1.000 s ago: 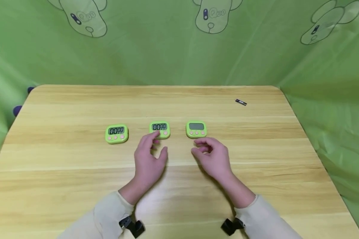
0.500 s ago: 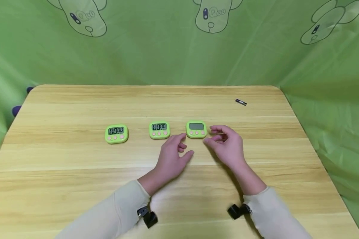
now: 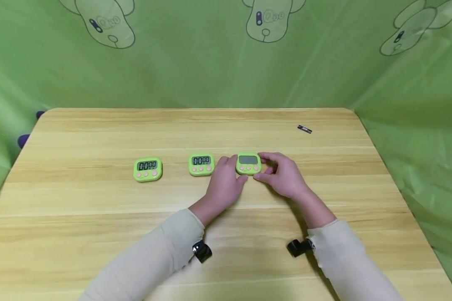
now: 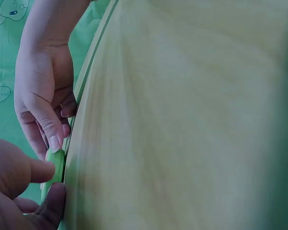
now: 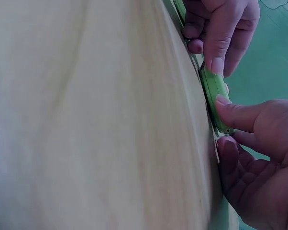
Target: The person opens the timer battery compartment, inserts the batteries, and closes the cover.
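Observation:
Three green digital timers with pink buttons lie in a row on the table. My left hand (image 3: 226, 182) and right hand (image 3: 284, 175) hold the right-hand timer (image 3: 248, 168) from both sides, its screen blank. Each thumb is at the front edge, with fingers along the side. In the right wrist view the timer (image 5: 213, 91) sits between the two thumbs, its edge low at the tabletop. The left wrist view shows the same timer (image 4: 52, 187) partly hidden by fingers. The middle timer (image 3: 201, 169) and left timer (image 3: 147, 172) both read 00:00.
A small dark battery-like stick (image 3: 305, 129) lies at the back right of the wooden table (image 3: 98, 242). Green cloth (image 3: 210, 79) with printed cartoon heads hangs behind the table and along its sides. The middle timer is close beside my left hand.
My left hand has moved right, from the middle timer to the right-hand one. My right hand has moved right and forward to that timer's right side. Both now hold it.

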Motion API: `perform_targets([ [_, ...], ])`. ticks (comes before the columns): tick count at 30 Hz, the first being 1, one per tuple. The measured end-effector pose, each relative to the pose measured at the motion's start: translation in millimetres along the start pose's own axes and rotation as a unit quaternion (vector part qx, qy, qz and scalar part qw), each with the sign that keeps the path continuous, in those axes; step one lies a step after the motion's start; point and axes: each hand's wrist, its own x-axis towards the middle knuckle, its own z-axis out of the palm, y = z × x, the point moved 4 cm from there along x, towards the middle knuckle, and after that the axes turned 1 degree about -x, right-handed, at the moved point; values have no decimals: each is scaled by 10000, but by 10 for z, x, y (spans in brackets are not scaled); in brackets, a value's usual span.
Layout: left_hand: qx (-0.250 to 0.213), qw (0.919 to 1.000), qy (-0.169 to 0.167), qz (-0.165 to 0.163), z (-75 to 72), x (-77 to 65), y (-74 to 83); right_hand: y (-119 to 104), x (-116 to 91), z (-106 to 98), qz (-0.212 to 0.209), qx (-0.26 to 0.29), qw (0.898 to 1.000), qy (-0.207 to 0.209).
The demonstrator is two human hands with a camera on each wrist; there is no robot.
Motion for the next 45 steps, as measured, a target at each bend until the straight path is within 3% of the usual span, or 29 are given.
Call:
perform_targets([
  [7, 174, 9994, -112, -261, 18, 35, 26, 25, -15, 6, 132, 185, 9997, 51],
  [12, -34, 9986, -201, -492, 34, 34, 17, 34, -44, 9, 121, 343, 9993, 126],
  [16, -262, 9982, -129, -517, 38, 10, 10, 41, -87, 15, 164, 854, 9961, 142],
  [19, -600, 9974, 34, -389, 33, -22, 6, 44, -133, 31, 242, 1610, 9866, 93],
  [22, -1022, 9944, 163, -205, 27, -58, 3, 39, -182, 45, 253, 2389, 9707, 54],
  [25, -1434, 9894, 209, -96, 11, -102, 1, 16, -230, 47, 196, 2807, 9596, 62],
  [32, -2485, 9681, 310, -60, -59, -225, -12, -69, -338, 45, 39, 2773, 9607, 83],
  [36, -2858, 9576, 328, -138, -102, -289, -27, -111, -397, 40, -4, 2680, 9634, 74],
  [39, -2928, 9555, 266, -241, -122, -334, -51, -143, -429, 48, 65, 2756, 9613, -16],
  [45, -2699, 9620, 126, -394, -152, -411, -110, -201, -456, 111, 381, 3242, 9446, -348],
])
